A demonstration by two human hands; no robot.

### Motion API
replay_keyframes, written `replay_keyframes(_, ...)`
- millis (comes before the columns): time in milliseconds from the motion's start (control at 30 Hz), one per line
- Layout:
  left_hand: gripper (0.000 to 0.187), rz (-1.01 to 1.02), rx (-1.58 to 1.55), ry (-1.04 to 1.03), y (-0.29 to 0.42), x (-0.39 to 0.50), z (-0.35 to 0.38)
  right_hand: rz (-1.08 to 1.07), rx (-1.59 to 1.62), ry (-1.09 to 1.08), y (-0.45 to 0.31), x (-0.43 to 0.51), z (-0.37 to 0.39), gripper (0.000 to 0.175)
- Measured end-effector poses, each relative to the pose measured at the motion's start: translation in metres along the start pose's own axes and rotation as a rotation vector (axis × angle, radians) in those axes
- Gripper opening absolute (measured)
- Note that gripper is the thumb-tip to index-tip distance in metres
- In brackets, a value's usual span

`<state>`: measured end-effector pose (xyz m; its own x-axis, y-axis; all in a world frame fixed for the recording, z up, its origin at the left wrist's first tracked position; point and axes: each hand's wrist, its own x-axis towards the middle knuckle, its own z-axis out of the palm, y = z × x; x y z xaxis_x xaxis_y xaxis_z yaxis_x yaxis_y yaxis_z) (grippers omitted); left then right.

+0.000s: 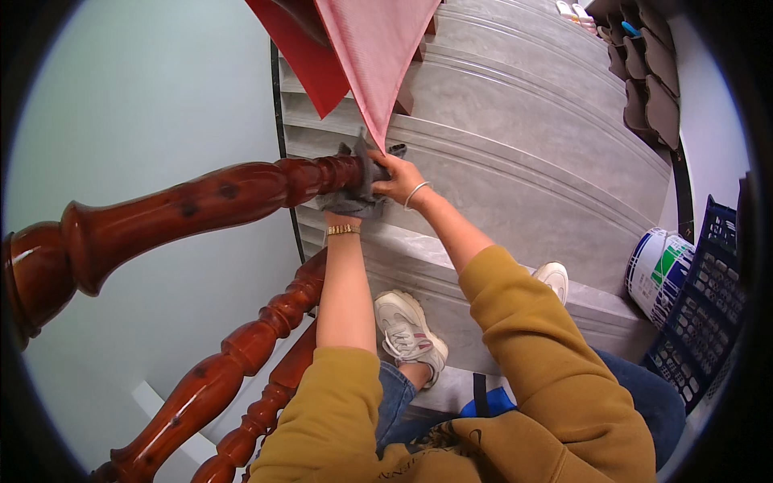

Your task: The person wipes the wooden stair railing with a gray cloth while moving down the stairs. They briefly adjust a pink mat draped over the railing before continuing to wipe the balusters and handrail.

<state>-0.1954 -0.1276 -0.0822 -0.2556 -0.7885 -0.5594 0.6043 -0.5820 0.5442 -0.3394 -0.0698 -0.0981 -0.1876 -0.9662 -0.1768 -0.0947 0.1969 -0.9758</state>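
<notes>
A dark grey cloth (362, 202) is wrapped around the narrow end of a glossy red-brown turned wooden baluster (235, 190). My left hand (345, 212) is mostly hidden by the cloth, with only the wrist and its gold-coloured band plain to see, so its fingers cannot be made out. My right hand (398, 178), with a silver bangle at the wrist, grips the cloth from the right side of the baluster. The tip of a pink and red fabric piece (383, 66) hangs down to my right hand.
Grey stone stairs (513, 121) lie under and ahead of me. More wooden balusters (199, 386) stand at lower left beside a pale wall. At right are a paint bucket (658, 265), a dark blue plastic crate (694, 320), a brown shoe rack (652, 78) and light slippers (577, 13).
</notes>
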Motion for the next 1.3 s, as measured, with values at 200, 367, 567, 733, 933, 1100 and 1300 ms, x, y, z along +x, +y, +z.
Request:
replay_keyframes(200,0.054,0.132,0.622,-0.155,-0.025,0.016,-0.032,0.49,0.629,0.117,0.035,-0.007,-0.016,0.027)
replay_keyframes(367,0.053,0.271,0.949,-0.142,-0.053,0.013,-0.03,0.311,0.6,0.159,0.025,0.007,-0.021,0.023)
replay_keyframes(567,0.048,-0.002,-0.261,0.114,-0.05,0.006,-0.017,-0.139,-0.194,-0.23,0.006,0.066,0.015,0.031)
replay_keyframes(733,0.048,0.034,0.146,-0.678,-0.037,0.033,-0.02,0.158,-0.115,-0.398,0.039,0.077,0.01,0.039)
replay_keyframes(933,0.046,-0.054,0.09,0.03,-0.037,0.039,-0.032,0.289,-0.237,-0.34,0.069,0.064,0.012,0.047)
replay_keyframes(1100,0.048,0.276,1.274,-0.307,-0.033,0.031,-0.043,0.657,0.456,-0.011,0.012,0.04,0.018,0.049)
replay_keyframes(1300,0.047,0.374,1.08,-0.325,-0.002,0.001,-0.048,0.725,1.186,0.149,-0.043,0.008,0.033,0.04)
